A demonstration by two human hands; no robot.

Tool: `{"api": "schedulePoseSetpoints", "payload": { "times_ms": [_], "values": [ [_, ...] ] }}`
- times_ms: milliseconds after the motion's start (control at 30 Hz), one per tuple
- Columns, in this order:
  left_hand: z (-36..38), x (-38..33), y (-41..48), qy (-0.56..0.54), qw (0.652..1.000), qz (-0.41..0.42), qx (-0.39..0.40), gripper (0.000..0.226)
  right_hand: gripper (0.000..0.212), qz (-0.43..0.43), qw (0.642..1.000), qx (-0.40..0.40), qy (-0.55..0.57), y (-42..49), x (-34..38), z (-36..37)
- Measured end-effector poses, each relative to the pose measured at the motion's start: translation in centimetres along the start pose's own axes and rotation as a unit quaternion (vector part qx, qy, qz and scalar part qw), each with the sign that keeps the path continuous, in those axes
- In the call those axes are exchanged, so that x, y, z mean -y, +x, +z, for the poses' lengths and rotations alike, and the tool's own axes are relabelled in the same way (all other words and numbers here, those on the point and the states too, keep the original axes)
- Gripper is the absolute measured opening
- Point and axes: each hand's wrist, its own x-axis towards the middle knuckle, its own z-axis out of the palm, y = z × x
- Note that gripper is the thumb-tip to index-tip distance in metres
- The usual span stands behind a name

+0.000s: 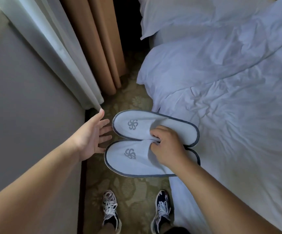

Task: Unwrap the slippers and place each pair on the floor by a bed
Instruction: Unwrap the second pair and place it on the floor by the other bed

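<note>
A pair of white terry-cloth slippers (133, 142) is held side by side by the right hand (168, 146), whose fingers are curled into the openings and pinch the two soft uppers together where they meet. Each slipper is a flat, rounded oval edged with dark grey piping, and a grey pinwheel emblem is stitched on each closed toe. No wrapping is seen on them. The pair is seen over the strip of patterned olive carpet (137, 188) between the wall and the bed, with the toes pointed at the wall and the heels overlapping the bed's edge; whether it touches the floor cannot be told. The left hand (91, 137) is kept open with fingers spread and relaxed, palm turned to the slipper toes and just beside them, and nothing is gripped by it. The bed is covered by a rumpled white duvet (229, 98), with plump pillows (179, 17) at its head. Smooth tan curtain folds (94, 48) and a sheer white drape (44, 48) hang along the plain grey wall (18, 115). Two laced sneakers (109, 211) are planted on the carpet below.
</note>
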Motion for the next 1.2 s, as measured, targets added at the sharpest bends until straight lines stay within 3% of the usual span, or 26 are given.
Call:
{"api": "schedulePoseSetpoints", "payload": {
  "times_ms": [100,200,267,367,600,767,933,1033,1200],
  "values": [
    [-2.5,1.0,2.8,0.003,1.0,-0.023,-0.009,0.102,0.036,0.028,0.999,0.004,0.025,0.3,-1.2,4.0],
    [-4.5,2.5,6.0,0.006,0.999,-0.041,-0.031,0.102,0.045,0.05,0.998,0.011,0.048,0.5,-3.2,8.1],
    [-5.5,4.1,8.4,0.01,0.998,-0.052,-0.046,0.103,0.037,0.069,0.996,0.037,0.053,0.9,-5.3,10.7],
    [-6.3,7.4,12.8,-0.001,0.996,-0.064,-0.062,0.1,0.016,0.085,0.994,0.059,0.041,1.8,-9.9,14.2],
    [-6.0,17.7,25.1,0.008,0.991,-0.066,-0.115,0.084,0.013,0.098,0.989,0.106,0.015,1.8,-22.1,23.4],
    [-7.4,23.9,34.6,0.023,0.987,-0.071,-0.143,0.081,0.044,0.103,0.987,0.123,0.013,1.6,-31.1,30.4],
    [-8.6,29.2,44.8,0.01,0.984,-0.1,-0.147,0.087,0.022,0.102,0.987,0.127,-0.001,2.6,-40.1,37.3],
    [-8.2,31.7,50.6,0.023,0.981,-0.116,-0.151,0.077,0.02,0.094,0.987,0.129,-0.006,3.2,-45.3,41.0],
    [-7.5,35.2,58.3,0.071,0.978,-0.136,-0.142,0.077,0.035,0.115,0.985,0.13,-0.022,3.9,-52.2,45.5]
  ]
}}
